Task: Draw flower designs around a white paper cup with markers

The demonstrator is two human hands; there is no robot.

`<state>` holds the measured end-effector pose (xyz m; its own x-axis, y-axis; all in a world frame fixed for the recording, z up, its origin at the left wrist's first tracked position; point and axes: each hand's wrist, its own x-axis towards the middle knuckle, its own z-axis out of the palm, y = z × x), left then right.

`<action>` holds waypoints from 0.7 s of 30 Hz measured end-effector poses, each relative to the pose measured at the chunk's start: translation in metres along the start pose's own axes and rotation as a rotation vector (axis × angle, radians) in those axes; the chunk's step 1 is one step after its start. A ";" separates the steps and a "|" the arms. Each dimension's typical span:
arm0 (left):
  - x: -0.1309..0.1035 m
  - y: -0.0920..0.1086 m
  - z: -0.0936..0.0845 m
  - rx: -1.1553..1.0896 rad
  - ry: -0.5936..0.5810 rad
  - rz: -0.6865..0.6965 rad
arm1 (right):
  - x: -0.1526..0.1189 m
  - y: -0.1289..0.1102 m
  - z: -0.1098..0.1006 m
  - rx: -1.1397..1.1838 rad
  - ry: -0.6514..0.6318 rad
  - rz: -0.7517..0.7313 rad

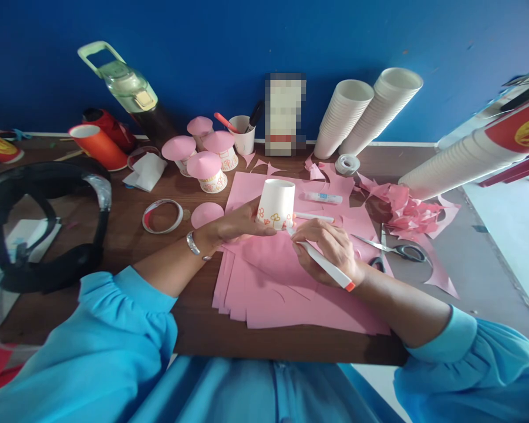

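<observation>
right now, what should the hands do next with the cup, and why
Probably turn the cup slightly with the left hand, then draw on: orange flowers already line its lower part, and the right hand holds a marker beside them.

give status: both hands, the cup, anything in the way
Left hand holding upside-down paper cup, flowers drawn near its wide end. Right hand gripping white marker, tip close to cup, contact unclear. Open scissors right of that hand, not blocking.
</observation>
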<state>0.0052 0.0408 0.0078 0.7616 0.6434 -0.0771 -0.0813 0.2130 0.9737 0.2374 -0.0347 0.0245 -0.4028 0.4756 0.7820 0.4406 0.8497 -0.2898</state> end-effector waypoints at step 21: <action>0.000 -0.003 -0.003 -0.012 0.012 -0.046 | -0.001 0.001 0.000 -0.014 0.019 -0.001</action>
<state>0.0040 0.0422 0.0043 0.7567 0.6419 -0.1242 -0.0542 0.2509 0.9665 0.2378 -0.0339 0.0234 -0.3878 0.4700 0.7929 0.4516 0.8468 -0.2811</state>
